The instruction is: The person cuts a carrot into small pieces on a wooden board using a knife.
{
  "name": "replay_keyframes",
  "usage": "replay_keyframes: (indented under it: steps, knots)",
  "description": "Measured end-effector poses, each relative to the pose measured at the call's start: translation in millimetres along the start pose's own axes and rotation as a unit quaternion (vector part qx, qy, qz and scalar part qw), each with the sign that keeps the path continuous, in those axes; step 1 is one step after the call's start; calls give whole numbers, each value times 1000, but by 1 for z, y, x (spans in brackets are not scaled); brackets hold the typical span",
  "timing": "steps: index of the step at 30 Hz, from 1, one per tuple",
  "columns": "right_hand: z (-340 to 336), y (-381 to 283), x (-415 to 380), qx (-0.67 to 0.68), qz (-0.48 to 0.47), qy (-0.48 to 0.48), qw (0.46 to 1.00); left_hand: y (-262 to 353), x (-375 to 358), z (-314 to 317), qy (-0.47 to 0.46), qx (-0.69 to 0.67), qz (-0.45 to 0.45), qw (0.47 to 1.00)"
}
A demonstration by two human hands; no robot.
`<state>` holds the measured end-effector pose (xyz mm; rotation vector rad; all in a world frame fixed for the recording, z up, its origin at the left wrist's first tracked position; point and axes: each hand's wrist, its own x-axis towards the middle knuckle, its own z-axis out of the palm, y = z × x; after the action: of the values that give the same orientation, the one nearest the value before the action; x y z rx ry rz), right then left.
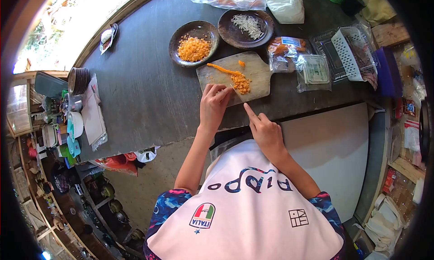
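Observation:
A wooden cutting board [257, 72] lies near the table's front edge with a small heap of diced orange pieces [241, 84], perhaps carrot. One long orange strip [222, 69] and a short chunk [241, 63] lie behind the heap. My right hand [266, 130] grips a knife [238, 93], index finger stretched along it; its thin blade reaches over the board beside the heap. Over the board's front left part, my left hand [214, 102] is closed with fingertips close to the blade. Whatever those fingers pinch is hidden.
Behind the board stand a dark plate [172, 46] of diced orange pieces and another dark plate [224, 33] of white shreds. Plastic packages [314, 72] and a white perforated basket [347, 56] sit to the right. A stack of bowls [78, 81] stands far left.

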<state>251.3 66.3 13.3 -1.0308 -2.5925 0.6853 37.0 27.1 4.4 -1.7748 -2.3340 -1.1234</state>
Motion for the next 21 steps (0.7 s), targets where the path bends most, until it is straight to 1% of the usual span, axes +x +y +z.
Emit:
replay_keyframes:
  steps: [3,9,12,15,21]
  knots:
    - [10,3,4,-23,-3,3,1000,0,0,1,3,0,-2,1000]
    - [0,4,8,22,-7,16,1000,1,-2,0,-1,-7,0,1000]
    - [-4,1,2,15,-3,2,1000,3,-2,0,-8,-6,-13,1000]
    - [6,3,3,-7,0,4,1000,6,-1,-1,-5,12,-18,1000]
    - [3,3,11,16,-13,17,1000,3,-4,1,-9,-3,-17,1000]
